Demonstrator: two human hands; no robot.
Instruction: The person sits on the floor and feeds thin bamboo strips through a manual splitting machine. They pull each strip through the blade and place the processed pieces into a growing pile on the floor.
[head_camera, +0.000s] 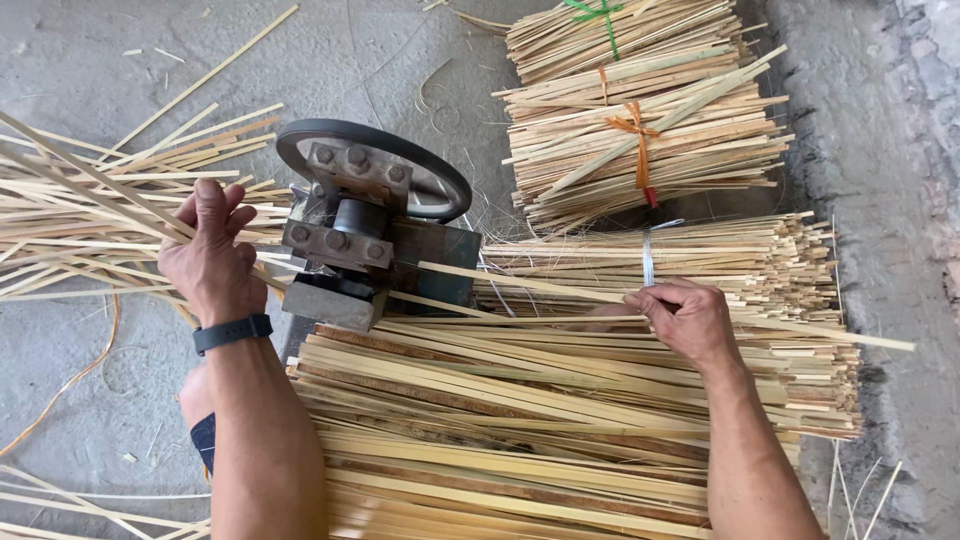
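My left hand (212, 252) grips thin bamboo strips (90, 195) left of a small metal splitting machine (365, 240) with a dark wheel. My right hand (685, 318) pinches a long bamboo strip (540, 285) that comes out of the machine's right side and runs on past the hand. Under my right hand lies a big pile of flat bamboo slats (500, 420). A dark band sits on my left wrist.
Tied bundles of bamboo strips (640, 110) lie at the back right, bound with orange and green ties. A further bundle (740, 260) with a grey band lies beside my right hand. Loose strips are scattered on the concrete floor (80, 360) at the left.
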